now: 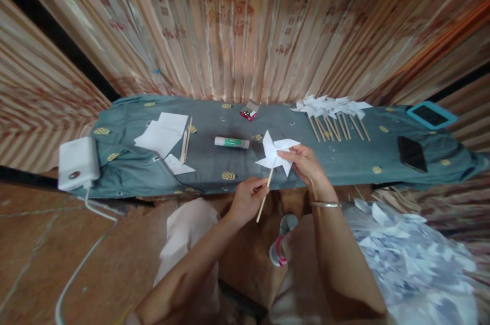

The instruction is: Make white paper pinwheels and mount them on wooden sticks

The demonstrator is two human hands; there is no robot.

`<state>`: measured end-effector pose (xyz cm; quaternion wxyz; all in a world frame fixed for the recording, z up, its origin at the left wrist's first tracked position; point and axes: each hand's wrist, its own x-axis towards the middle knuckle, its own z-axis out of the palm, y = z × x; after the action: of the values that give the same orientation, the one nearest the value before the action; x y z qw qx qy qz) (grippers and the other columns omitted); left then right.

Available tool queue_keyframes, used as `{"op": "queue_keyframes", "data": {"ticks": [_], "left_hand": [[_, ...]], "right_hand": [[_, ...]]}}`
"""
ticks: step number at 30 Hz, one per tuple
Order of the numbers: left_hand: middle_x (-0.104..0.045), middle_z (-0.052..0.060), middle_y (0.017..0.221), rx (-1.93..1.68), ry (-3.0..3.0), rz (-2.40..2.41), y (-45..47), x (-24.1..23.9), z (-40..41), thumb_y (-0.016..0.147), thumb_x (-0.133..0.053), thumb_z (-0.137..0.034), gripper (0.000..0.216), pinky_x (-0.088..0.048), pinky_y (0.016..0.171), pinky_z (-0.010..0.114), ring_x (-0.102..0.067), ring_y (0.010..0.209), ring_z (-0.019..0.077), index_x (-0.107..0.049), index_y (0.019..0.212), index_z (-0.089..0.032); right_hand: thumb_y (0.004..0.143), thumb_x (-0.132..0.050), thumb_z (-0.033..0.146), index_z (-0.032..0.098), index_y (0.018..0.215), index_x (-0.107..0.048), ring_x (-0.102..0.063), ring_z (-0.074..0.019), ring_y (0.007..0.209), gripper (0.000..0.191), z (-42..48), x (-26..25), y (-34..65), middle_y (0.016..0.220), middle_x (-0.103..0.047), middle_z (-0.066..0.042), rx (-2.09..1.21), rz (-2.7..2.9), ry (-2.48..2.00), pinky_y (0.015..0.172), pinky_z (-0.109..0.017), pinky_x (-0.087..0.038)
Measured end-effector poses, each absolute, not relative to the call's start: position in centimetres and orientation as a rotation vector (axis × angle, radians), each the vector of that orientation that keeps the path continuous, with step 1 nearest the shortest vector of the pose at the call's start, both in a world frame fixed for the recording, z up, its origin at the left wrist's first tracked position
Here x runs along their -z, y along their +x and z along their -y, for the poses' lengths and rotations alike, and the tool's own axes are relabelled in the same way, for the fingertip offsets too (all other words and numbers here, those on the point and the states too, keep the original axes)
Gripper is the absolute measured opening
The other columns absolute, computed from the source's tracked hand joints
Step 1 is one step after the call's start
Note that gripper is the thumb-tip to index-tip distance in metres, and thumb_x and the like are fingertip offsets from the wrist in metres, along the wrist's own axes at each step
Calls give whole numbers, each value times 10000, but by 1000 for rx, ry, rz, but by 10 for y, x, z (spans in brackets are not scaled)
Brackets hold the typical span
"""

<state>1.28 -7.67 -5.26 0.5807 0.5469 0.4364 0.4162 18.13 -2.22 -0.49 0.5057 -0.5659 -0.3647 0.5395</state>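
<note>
A white paper pinwheel (272,154) on a thin wooden stick (265,196) is held over the front edge of a low bench covered in grey-green cloth (214,161). My left hand (247,198) is closed round the stick below the paper. My right hand (304,161) pinches the pinwheel at its centre and right blade. A glue stick (231,142) lies on the cloth just to the left of the pinwheel.
Several finished pinwheels (333,113) lie in a row at the back right. White paper squares (163,133) and spare sticks (187,140) lie at the left. A small red box (248,112), a black phone (412,153), a blue-cased device (431,115) and a white box with a cable (77,161) are also here. Paper scraps (413,258) litter the floor at right.
</note>
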Motion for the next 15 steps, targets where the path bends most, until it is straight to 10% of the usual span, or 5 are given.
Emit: {"op": "queue_keyframes", "data": {"ticks": [15], "left_hand": [[-621, 41, 722, -957, 1398, -934, 30, 59, 25, 720, -635, -224, 210, -401, 594, 243, -536, 666, 160, -782, 871, -218]], "right_hand": [[399, -855, 397, 193, 693, -630, -650, -156, 681, 424, -4, 9, 207, 690, -700, 1, -1255, 777, -1372, 630, -247, -498]]}}
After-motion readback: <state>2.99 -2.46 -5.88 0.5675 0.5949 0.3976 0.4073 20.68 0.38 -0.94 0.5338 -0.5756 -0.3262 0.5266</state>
